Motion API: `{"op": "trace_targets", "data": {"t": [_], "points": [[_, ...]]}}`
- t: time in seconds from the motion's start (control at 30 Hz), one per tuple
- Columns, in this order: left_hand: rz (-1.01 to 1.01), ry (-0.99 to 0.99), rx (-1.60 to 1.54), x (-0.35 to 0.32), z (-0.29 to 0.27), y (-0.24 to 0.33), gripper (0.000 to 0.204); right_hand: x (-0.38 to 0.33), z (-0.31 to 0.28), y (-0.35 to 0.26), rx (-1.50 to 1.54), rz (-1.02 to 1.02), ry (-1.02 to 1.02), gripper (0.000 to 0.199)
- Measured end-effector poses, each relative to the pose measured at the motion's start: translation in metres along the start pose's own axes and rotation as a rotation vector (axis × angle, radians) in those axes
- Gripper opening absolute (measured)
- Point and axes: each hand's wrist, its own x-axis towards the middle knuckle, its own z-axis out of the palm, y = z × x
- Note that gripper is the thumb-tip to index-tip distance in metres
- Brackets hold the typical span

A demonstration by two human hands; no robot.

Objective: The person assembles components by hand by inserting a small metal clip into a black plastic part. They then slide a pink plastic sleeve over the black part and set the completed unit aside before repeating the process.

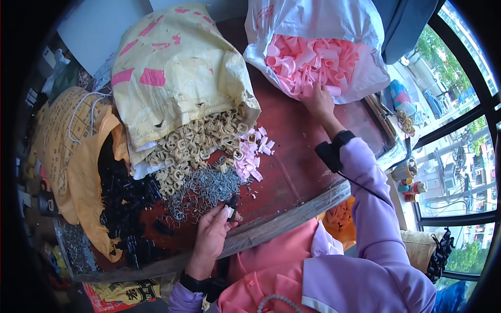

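Bearing dark print [67, 110], a tan sack [68, 172] spills black parts [122, 195].

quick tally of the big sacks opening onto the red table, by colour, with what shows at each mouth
Cream sack, beige parts: 1
White sack, pink parts: 1
Orange-tan sack, black parts: 1
Total: 3 sacks; the parts themselves are too heaped to count.
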Motion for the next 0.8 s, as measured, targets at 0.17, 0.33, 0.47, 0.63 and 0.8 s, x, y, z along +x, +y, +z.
{"op": "trace_targets", "data": {"t": [0.17,0.33,0.47,0.63,0.8], "points": [[0.022,0.045,-0.012,-0.004,0.0,0.004,0.022,0.003,0.024,0.029,0.022,-0.005,-0.033,0.04],[0.05,0.058,-0.019,-0.01,-0.005,0.002,0.028,-0.028,-0.058,0.028,0.701,-0.011,-0.472,0.041],[0.021,-0.002,0.017,0.011,0.012,0.011,0.029,-0.081,-0.116,-0.004,0.971,0.112,-1.058,0.042],[-0.019,-0.246,0.011,0.009,0.027,0.01,0.029,-0.123,-0.142,-0.046,1.185,-0.261,-1.333,0.046],[-0.076,-0.291,0.024,-0.008,0.02,0.02,0.029,-0.13,-0.136,-0.064,1.171,-0.532,-1.304,0.043]]}}
